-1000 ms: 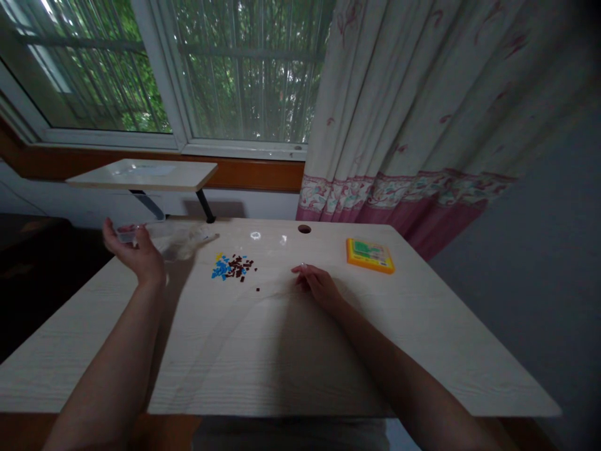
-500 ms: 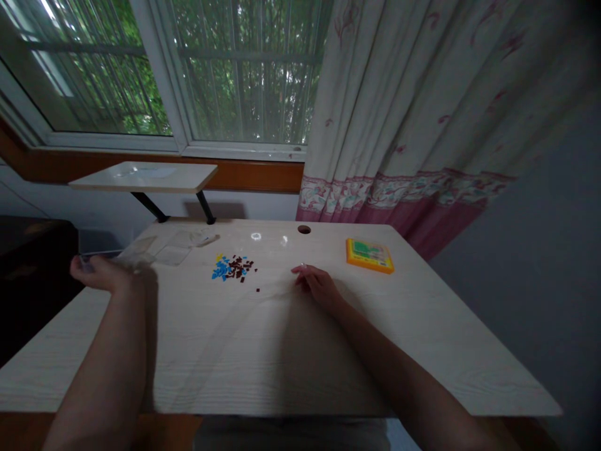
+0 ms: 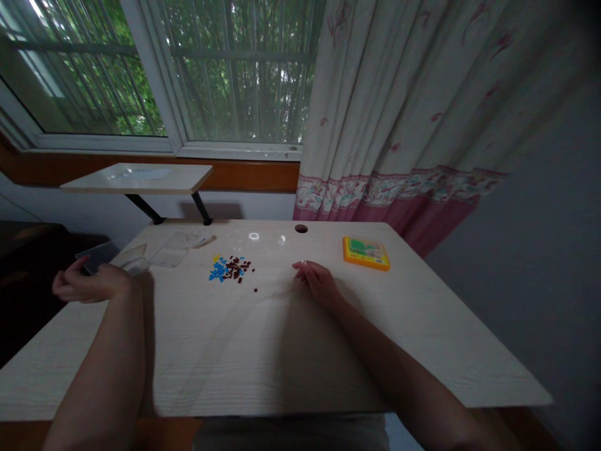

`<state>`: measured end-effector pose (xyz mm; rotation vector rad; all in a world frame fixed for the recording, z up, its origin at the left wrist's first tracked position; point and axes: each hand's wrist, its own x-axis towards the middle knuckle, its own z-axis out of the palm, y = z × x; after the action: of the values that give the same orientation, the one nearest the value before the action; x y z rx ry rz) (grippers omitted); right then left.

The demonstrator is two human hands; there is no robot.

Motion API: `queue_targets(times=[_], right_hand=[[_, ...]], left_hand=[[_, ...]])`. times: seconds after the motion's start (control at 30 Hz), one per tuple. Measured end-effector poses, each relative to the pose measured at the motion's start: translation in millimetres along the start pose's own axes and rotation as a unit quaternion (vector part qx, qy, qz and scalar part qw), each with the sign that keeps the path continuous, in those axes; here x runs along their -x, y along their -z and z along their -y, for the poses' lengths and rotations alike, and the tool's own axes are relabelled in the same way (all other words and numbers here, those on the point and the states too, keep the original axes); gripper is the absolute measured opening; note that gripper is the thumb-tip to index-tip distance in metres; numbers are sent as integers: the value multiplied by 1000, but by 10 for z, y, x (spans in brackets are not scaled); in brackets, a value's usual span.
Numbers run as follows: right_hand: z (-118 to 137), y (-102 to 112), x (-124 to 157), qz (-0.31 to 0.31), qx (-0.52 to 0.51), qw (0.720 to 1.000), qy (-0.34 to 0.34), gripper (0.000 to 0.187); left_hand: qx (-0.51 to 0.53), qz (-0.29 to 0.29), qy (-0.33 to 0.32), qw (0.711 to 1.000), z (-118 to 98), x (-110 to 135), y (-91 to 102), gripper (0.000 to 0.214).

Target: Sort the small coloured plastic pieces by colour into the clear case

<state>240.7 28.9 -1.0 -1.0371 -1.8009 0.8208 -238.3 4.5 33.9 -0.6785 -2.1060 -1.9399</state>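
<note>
Over the table's left edge, my left hand [image 3: 91, 285] is closed on a clear plastic box [image 3: 97, 254], which stands up tilted behind the fingers; much of it is hard to make out. My right hand [image 3: 319, 282] hovers low over or rests on the table, right of the small pieces, with its fingers loosely bent and slightly apart. I see nothing held in it. Between the hands lies a loose pile of tiny flat pieces: blue pieces [image 3: 218, 270], dark brown pieces [image 3: 236, 268] and a few yellow pieces [image 3: 216, 257]. One brown piece [image 3: 255, 290] lies apart, nearer me.
Clear open plastic cases [image 3: 169, 255] lie at the table's back left, below a raised shelf [image 3: 154, 178]. To the right of my right hand sits a yellow-orange box [image 3: 366, 253] with a green picture. A round cable hole [image 3: 301, 228] is near the back edge.
My left hand has turned, and the clear plastic box in it now stands up more in view. The right hand and the small pieces stay put; the camera view shifts slightly.
</note>
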Motion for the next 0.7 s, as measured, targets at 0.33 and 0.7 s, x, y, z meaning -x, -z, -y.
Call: queue_targets(times=[0.33, 0.7], right_hand=[[-217, 711, -187, -281, 420, 863, 16, 37], [-653, 1326, -89, -225, 475, 831, -184, 75]], left_hand=[[-15, -37, -222, 974, -312, 317, -93, 35], [74, 172, -410, 893, -663, 1286, -383, 15]])
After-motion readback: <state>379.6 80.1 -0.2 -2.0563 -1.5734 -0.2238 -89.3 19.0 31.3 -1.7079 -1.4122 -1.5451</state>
